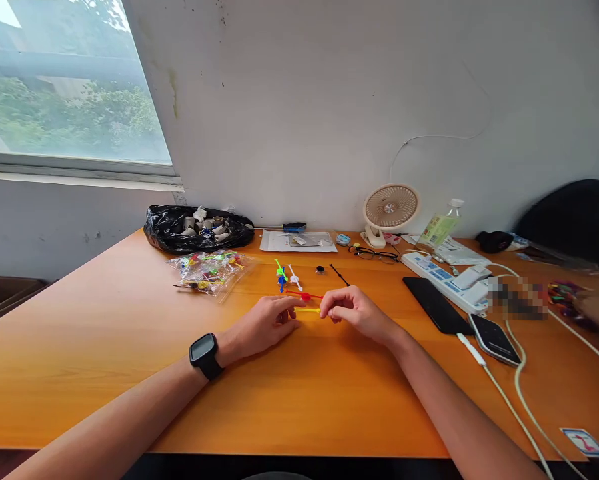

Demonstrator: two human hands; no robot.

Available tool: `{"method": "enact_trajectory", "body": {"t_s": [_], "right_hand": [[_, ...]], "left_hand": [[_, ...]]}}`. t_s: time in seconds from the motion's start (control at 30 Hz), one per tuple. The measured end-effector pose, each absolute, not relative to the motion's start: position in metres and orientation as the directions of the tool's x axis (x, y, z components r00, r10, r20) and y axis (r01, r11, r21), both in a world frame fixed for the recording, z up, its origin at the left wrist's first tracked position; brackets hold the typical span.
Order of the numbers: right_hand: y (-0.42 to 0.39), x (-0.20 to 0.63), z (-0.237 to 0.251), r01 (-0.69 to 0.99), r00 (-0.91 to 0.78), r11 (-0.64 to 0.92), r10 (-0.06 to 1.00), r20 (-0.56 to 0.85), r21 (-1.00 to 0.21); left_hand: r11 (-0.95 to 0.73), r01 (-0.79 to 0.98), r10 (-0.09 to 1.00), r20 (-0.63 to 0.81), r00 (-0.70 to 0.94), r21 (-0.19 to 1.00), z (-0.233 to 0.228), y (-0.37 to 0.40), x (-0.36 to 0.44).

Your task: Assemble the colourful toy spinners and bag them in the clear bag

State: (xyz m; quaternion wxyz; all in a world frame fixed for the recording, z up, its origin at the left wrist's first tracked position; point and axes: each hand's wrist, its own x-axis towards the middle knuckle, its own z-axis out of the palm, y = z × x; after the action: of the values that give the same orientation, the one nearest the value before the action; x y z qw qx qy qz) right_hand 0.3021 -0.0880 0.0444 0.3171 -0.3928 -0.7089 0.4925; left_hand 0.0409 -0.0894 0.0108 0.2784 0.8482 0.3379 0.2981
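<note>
A thin yellow plastic stick (308,310) with a pointed end lies between my hands on the wooden table. My right hand (354,311) has its fingers curled in a pinch at the stick's right end. My left hand (267,327) rests on the table with fingers apart, its fingertips close to the stick's left end. Just beyond is a red stick with a round disc (305,297), partly behind my fingers. Farther back lie a green piece (281,270), a blue piece (281,284), a white piece (294,278), a black disc (320,269) and a black stick (338,274).
Clear plastic bags of colourful parts (212,272) and a black bag (154,230) lie at the back left. Papers (274,241), glasses (377,254) and a fan (390,208) stand behind. On the right are a power strip (444,280), a black tablet-like slab (434,303), a phone (494,338) and cables.
</note>
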Motion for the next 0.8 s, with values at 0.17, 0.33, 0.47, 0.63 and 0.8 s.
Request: {"method": "enact_trajectory", "body": {"t_s": [0.17, 0.33, 0.47, 0.63, 0.8], "right_hand": [[-0.087, 0.300, 0.045, 0.207, -0.441, 0.181, 0.894, 0.074, -0.961], [-0.084, 0.299, 0.042, 0.162, -0.415, 0.167, 0.906, 0.087, -0.972], [-0.082, 0.298, 0.038, 0.129, -0.412, 0.173, 0.905, 0.106, -0.976], [-0.081, 0.298, 0.034, 0.086, -0.384, 0.170, 0.915, 0.125, -0.982], [-0.079, 0.299, 0.030, 0.045, -0.324, 0.149, 0.937, 0.127, -0.988]], "left_hand": [[-0.475, 0.257, 0.806, 0.299, 0.511, 0.842, 0.006, -0.085, 0.045], [-0.522, 0.308, 0.812, 0.353, 0.465, 0.795, 0.015, -0.088, 0.046], [-0.574, 0.336, 0.748, 0.311, 0.586, 0.747, 0.022, -0.092, 0.037], [-0.625, 0.350, 0.664, 0.239, 0.709, 0.697, 0.016, -0.092, 0.037], [-0.695, 0.310, 0.660, 0.405, 0.633, 0.648, 0.013, -0.091, 0.043]]}}
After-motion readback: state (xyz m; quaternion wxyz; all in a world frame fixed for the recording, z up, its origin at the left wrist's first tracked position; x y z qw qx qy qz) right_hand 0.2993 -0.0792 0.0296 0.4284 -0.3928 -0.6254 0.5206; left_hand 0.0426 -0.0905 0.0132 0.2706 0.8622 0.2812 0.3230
